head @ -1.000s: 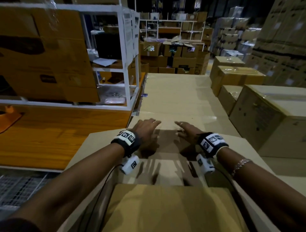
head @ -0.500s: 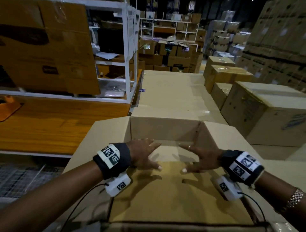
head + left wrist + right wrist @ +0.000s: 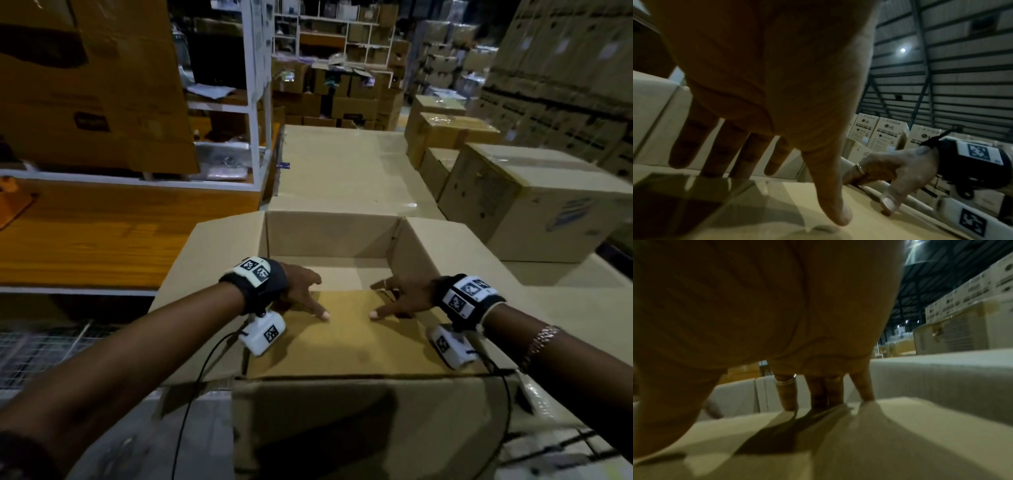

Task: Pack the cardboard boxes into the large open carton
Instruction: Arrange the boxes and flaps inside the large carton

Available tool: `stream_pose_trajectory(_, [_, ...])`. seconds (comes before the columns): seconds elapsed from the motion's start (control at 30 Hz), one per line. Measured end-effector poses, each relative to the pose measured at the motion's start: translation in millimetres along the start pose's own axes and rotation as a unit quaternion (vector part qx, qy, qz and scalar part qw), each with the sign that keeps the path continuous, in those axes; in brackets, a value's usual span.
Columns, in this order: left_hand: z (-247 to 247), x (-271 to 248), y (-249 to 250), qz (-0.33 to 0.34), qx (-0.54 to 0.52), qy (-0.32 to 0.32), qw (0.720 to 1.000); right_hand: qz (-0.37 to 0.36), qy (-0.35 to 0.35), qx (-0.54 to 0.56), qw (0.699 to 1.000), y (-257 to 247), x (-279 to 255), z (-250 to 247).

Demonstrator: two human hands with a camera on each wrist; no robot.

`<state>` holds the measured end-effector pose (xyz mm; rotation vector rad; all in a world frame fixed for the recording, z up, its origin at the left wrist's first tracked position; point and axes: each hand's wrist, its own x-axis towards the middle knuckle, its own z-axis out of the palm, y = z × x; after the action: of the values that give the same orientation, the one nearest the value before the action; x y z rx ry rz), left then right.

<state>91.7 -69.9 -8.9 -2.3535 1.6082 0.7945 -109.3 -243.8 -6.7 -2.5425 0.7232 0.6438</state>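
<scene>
Directly below the head camera, a large open carton (image 3: 329,236) stands with its side flaps folded outward. Inside it, filling the near part, lies a flat brown cardboard box (image 3: 356,339), its top just below the carton's rim. Beyond the box's far edge the paler inner floor of the carton shows.

Both hands rest on the far edge of that box. The left hand (image 3: 303,291) lies spread, palm down, with the thumb pointing inward along the box top and the four fingers (image 3: 740,155) reaching straight over the far edge. The right hand (image 3: 402,296) mirrors it: thumb flat on the box top, fingers (image 3: 787,395) angled down at the far edge, a ring on one of them. Neither hand curls around anything; both are wide and press or touch the cardboard. A gap of bare box top separates the two thumbs.

Each wrist wears a dark band with black-and-white square markers, and a bracelet (image 3: 543,339) circles the right forearm.

To the right stand several sealed cartons (image 3: 534,202). To the left is a white shelf frame (image 3: 255,99) above an orange wooden surface (image 3: 113,233). More stacked boxes fill the dim warehouse behind.
</scene>
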Motion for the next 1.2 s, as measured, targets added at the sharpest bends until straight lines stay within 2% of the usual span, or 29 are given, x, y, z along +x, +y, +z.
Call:
stream_pose_trajectory(0.07, [-3.7, -4.9, -2.7, -0.005, -0.007, 0.03, 1.0, -0.009, 0.008, 0.024, 1.0, 2.6, -1.2, -3.2])
stream_pose_trajectory(0.17, [-12.4, -29.9, -2.1, -0.003, -0.024, 0.089, 0.996, -0.023, 0.092, 0.051, 0.994, 1.2, -21.0, -13.2])
stream_pose_trajectory(0.27, [-24.9, -67.2, 8.2, 0.018, -0.028, 0.171, 0.985, -0.037, 0.193, 0.024, 0.98, -1.3, -54.3, -23.5])
stream_pose_trajectory(0.4, [-26.8, -118.3, 32.1, 0.041, 0.021, 0.304, 0.952, -0.095, 0.32, -0.039, 0.942, -14.9, -115.5, -23.2])
stream_pose_trajectory(0.5, [-14.0, -157.2, 50.1, 0.038, 0.054, 0.354, 0.933, -0.117, 0.392, -0.085, 0.909, -20.2, -161.2, -5.9])
stream_pose_trajectory(0.6, [8.5, -196.9, 72.0, 0.047, 0.095, 0.41, 0.906, -0.13, 0.435, -0.109, 0.884, -20.0, -200.3, 21.7])
stream_pose_trajectory(0.7, [40.5, -234.3, 91.5, 0.065, 0.084, 0.446, 0.889, -0.171, 0.474, -0.129, 0.854, -17.0, -233.5, 52.8])
stream_pose_trajectory(0.8, [76.8, -262.7, 106.8, 0.075, 0.092, 0.454, 0.883, -0.186, 0.455, -0.135, 0.86, -15.6, -260.9, 92.3])
stream_pose_trajectory(0.93, [136.4, -275.2, 116.0, 0.094, 0.069, 0.428, 0.896, -0.176, 0.372, -0.152, 0.899, -9.4, -271.0, 148.9])
stream_pose_trajectory(1.0, [169.5, -269.6, 112.4, 0.095, 0.043, 0.392, 0.914, -0.16, 0.326, -0.161, 0.918, -5.0, -267.5, 175.5])
stream_pose_trajectory(1.07, [198.5, -259.1, 105.2, 0.075, 0.029, 0.318, 0.945, -0.162, 0.283, -0.138, 0.935, 0.7, -258.0, 199.2])
stream_pose_trajectory(1.13, [217.6, -247.1, 97.2, 0.072, 0.02, 0.257, 0.963, -0.157, 0.239, -0.11, 0.952, 5.3, -245.3, 211.4])
stream_pose_trajectory(1.2, [223.0, -232.5, 90.1, 0.066, 0.008, 0.252, 0.965, -0.147, 0.244, -0.09, 0.954, 8.1, -231.7, 209.0])
